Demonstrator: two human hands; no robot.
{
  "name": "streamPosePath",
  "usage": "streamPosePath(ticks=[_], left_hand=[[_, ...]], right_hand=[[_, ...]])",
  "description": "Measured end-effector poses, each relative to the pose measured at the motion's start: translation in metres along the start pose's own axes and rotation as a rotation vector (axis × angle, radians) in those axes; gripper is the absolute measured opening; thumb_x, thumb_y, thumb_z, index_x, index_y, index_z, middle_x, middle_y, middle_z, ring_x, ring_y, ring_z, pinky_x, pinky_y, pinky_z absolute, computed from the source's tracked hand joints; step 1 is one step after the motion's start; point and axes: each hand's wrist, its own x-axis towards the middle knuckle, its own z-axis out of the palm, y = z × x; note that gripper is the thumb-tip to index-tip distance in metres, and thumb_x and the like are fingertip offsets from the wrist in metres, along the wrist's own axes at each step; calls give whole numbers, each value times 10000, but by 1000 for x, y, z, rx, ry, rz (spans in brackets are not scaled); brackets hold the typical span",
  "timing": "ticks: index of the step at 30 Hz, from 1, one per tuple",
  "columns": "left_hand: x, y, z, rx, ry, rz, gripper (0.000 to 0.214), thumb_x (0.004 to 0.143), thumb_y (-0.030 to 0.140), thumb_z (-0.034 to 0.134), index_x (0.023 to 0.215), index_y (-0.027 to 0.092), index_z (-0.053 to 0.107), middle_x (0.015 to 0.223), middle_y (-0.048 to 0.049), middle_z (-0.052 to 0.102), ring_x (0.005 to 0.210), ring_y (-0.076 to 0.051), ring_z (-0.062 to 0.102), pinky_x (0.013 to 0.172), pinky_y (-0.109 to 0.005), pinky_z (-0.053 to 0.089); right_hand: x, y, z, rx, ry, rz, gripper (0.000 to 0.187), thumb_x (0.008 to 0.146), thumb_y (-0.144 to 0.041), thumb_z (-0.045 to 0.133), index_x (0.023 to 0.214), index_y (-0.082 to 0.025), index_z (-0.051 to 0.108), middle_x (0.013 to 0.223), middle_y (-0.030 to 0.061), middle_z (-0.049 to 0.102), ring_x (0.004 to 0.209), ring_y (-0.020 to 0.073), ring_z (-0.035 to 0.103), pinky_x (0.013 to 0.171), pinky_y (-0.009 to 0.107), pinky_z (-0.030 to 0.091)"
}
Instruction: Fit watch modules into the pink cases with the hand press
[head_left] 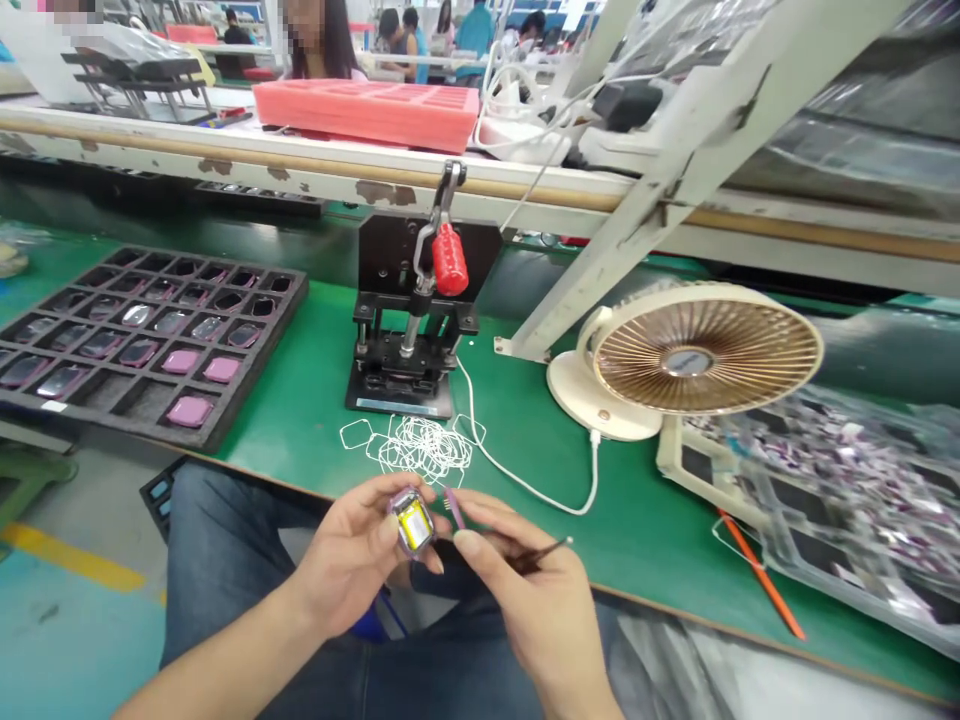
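Observation:
My left hand [352, 560] pinches a small purple watch-like casing [412, 520] with a yellow part inside, held over my lap at the table's front edge. My right hand [525, 590] is closed on a thin purple piece [454, 505] at the fingertips, right beside the casing, and a thin dark tool [547, 550] also lies across its fingers. On the green table just beyond lies a pile of thin white wire-like rings [420, 445].
A black hand press [412, 330] with a red handle [450, 260] stands mid-table. A black foam tray [142, 335] of purple casings lies left. A cream desk fan [675, 355] and clear bags of parts [847, 490] sit right. An orange stick [761, 575] lies near the edge. People work behind.

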Motion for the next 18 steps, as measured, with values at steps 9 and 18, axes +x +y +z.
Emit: streamPosePath(ticks=[9, 18], left_hand=[[-10, -4, -6, 148, 135, 19, 412, 874, 264, 914, 1276, 265, 823, 1343, -91, 787, 1170, -187, 740, 1042, -262, 569], [-10, 5, -7, 246, 103, 87, 422, 795, 242, 972, 1200, 267, 855, 1324, -89, 777, 1096, -195, 750, 981, -272, 598]], right_hand=[[-20, 1, 18, -470, 40, -457, 278, 940, -184, 850, 1199, -268, 797, 1240, 66, 804, 1023, 226, 812, 954, 342, 686], [-14, 7, 20, -575, -69, -610, 294, 1005, -197, 782, 1295, -244, 778, 1275, 73, 782, 1044, 187, 807, 910, 254, 660]])
